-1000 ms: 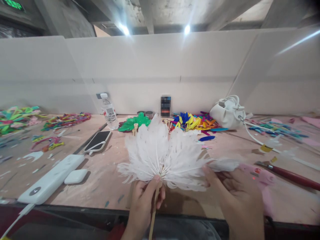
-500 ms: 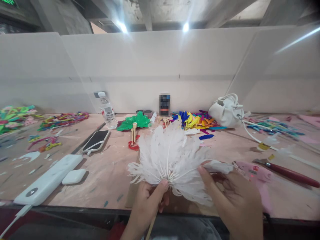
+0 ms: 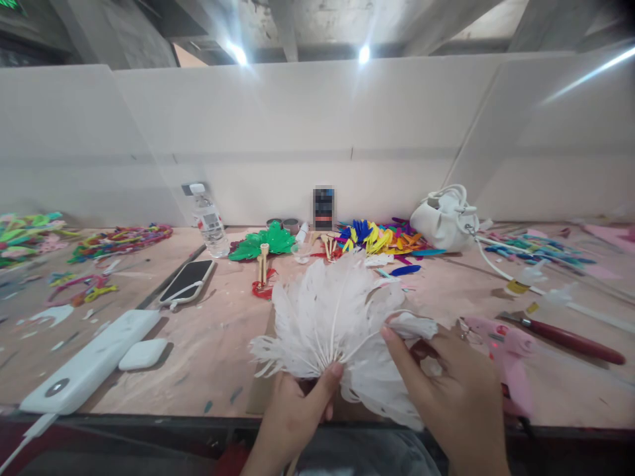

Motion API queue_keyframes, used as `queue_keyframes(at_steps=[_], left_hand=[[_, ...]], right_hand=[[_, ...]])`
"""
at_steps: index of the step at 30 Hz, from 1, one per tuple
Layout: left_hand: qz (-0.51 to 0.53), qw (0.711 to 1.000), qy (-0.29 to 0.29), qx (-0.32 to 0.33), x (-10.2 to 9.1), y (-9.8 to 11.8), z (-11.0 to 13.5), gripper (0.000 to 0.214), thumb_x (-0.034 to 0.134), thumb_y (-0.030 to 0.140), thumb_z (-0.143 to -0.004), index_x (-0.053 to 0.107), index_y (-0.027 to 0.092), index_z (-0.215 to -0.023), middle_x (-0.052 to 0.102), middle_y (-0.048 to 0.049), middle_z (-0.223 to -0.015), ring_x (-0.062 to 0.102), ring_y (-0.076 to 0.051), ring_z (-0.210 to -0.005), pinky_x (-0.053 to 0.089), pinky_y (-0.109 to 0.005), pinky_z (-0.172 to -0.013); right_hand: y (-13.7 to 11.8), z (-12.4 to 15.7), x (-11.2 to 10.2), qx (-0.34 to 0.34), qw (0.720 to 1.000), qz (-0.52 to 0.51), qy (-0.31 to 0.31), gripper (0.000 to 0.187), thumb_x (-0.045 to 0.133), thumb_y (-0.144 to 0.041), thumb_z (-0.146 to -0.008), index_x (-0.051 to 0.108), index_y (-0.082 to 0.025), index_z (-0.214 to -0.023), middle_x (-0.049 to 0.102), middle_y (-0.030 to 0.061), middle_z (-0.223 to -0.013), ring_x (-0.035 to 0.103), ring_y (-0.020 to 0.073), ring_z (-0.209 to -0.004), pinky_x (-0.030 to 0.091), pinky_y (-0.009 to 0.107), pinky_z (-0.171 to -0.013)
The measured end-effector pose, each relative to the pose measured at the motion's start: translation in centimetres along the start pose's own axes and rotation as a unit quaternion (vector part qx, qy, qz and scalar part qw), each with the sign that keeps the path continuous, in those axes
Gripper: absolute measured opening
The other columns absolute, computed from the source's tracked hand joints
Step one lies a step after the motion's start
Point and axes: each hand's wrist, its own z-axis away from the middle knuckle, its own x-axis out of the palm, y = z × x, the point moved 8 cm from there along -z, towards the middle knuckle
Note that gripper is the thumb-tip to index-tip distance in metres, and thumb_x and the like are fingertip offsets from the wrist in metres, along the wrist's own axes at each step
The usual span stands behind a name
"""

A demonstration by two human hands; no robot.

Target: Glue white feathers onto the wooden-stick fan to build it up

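A fan of white feathers [image 3: 317, 311] spreads out above the front edge of the table, its quills meeting at the bottom. My left hand [image 3: 300, 413] grips it there, thumb pressed over the gathered quills. Part of a thin stick shows below that hand. At the fan's right side, my right hand [image 3: 456, 390] pinches a white feather [image 3: 414, 325] between thumb and fingers. Whether that feather is fixed to the fan is hidden. Just right of this hand lies a pink glue gun [image 3: 516, 347].
Behind the fan are coloured feathers [image 3: 381, 238], a green leaf-shaped piece [image 3: 268, 242] and a propped phone [image 3: 324, 208]. A water bottle [image 3: 208, 221], phone [image 3: 188, 281], power bank [image 3: 92, 360] and white case [image 3: 143, 355] stand left. A red-handled knife [image 3: 575, 338] and white bag [image 3: 444, 221] are right.
My right hand has moved a little left and inward, carrying its feather closer to the fan. The fan's top has dipped slightly. My left hand keeps its hold at the base.
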Motion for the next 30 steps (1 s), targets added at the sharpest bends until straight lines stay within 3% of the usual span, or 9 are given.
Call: queue_keyframes(at_steps=[4,9,12,16,21,25,30], left_hand=[[0.010,1.000,0.005,0.006,0.1,0.0,0.0,0.058,0.072,0.053,-0.078,0.048,0.024,-0.034,0.043,0.0011,-0.036,0.044,-0.014,-0.038,0.037,-0.027,-0.049],[0.023,1.000,0.018,-0.004,-0.3,-0.2,0.0,0.056,0.074,0.050,-0.076,0.044,0.025,-0.036,0.037,0.0033,-0.035,0.041,-0.013,-0.038,0.036,-0.027,-0.048],[0.034,0.999,0.016,-0.011,-0.4,-0.2,-0.1,0.055,0.074,0.051,-0.075,0.042,0.025,-0.037,0.036,0.0043,-0.035,0.038,-0.013,-0.038,0.036,-0.027,-0.049],[0.056,0.998,0.016,-0.022,-0.4,-0.3,-0.1,0.055,0.073,0.050,-0.074,0.040,0.026,-0.038,0.033,0.0050,-0.033,0.035,-0.012,-0.037,0.034,-0.027,-0.049],[0.065,0.996,0.053,-0.022,-0.8,-0.2,0.1,0.055,0.072,0.046,-0.075,0.038,0.026,-0.036,0.032,0.0057,-0.034,0.035,-0.011,-0.036,0.032,-0.026,-0.046],[0.080,0.994,0.071,-0.024,-1.0,-0.2,0.0,0.051,0.072,0.044,-0.074,0.039,0.026,-0.040,0.032,0.0069,-0.033,0.033,-0.009,-0.034,0.029,-0.025,-0.044],[0.083,0.993,0.076,-0.023,-1.1,-0.2,-0.2,0.045,0.070,0.045,-0.075,0.043,0.026,-0.045,0.034,0.0073,-0.033,0.033,-0.010,-0.033,0.027,-0.025,-0.043]], right_hand=[[0.7,-0.3,0.6,0.060,0.998,-0.010,-0.028,0.017,0.069,-0.034,-0.095,0.065,-0.024,-0.082,0.055,-0.0024,-0.066,0.051,0.0167,-0.060,0.039,0.031,-0.059],[2.9,-0.4,1.4,0.153,0.981,-0.116,-0.040,0.010,0.070,-0.033,-0.091,0.067,-0.025,-0.098,0.067,0.0029,-0.092,0.063,0.0235,-0.087,0.047,0.036,-0.077],[4.2,-0.9,1.4,0.156,0.975,-0.159,-0.023,0.017,0.075,-0.030,-0.088,0.069,-0.027,-0.104,0.069,0.0029,-0.100,0.064,0.0235,-0.093,0.050,0.037,-0.082],[5.4,-2.2,1.1,0.159,0.973,-0.170,0.005,0.022,0.078,-0.030,-0.085,0.073,-0.026,-0.105,0.072,0.0028,-0.099,0.062,0.0218,-0.088,0.047,0.034,-0.076],[5.4,-3.7,1.0,0.160,0.964,-0.210,0.036,0.019,0.078,-0.030,-0.085,0.073,-0.024,-0.103,0.072,0.0030,-0.095,0.059,0.0182,-0.077,0.045,0.031,-0.069],[5.0,-3.8,0.5,0.156,0.956,-0.243,0.061,0.014,0.076,-0.031,-0.089,0.074,-0.024,-0.100,0.071,0.0040,-0.100,0.061,0.0194,-0.084,0.046,0.032,-0.073],[4.1,-3.7,1.0,0.148,0.957,-0.250,0.001,0.014,0.070,-0.033,-0.094,0.074,-0.026,-0.106,0.069,0.0051,-0.109,0.060,0.0219,-0.094,0.044,0.034,-0.079]])
